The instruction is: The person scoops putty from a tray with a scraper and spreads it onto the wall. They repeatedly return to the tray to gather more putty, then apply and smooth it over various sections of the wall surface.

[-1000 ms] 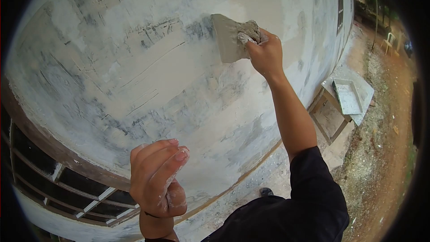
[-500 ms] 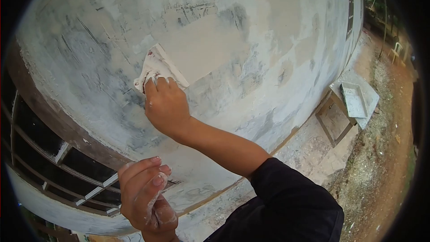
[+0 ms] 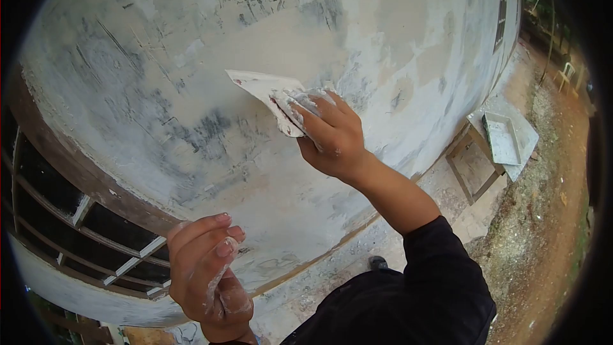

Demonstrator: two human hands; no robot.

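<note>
My right hand (image 3: 333,135) grips a wide putty knife (image 3: 267,92) smeared with white filler, its blade held flat against the patchy grey-white wall (image 3: 191,57) near the middle of the view. My left hand (image 3: 207,271) hangs low in front of me with its fingers curled loosely together; a thin pale strip, perhaps another blade seen edge-on, shows between the fingers, and I cannot tell whether it holds anything. Both hands carry dried filler. My black sleeve (image 3: 434,294) covers the right upper arm.
A window with dark panes and pale bars (image 3: 96,243) sits below the wall at lower left. At right a small wooden stand (image 3: 469,169) bears a white tray (image 3: 501,139). Bare dirt ground and a white chair (image 3: 565,73) lie beyond.
My right hand swept the putty knife from upper right down to the left across the wall, then back toward the middle. The left hand stayed low and curled.
</note>
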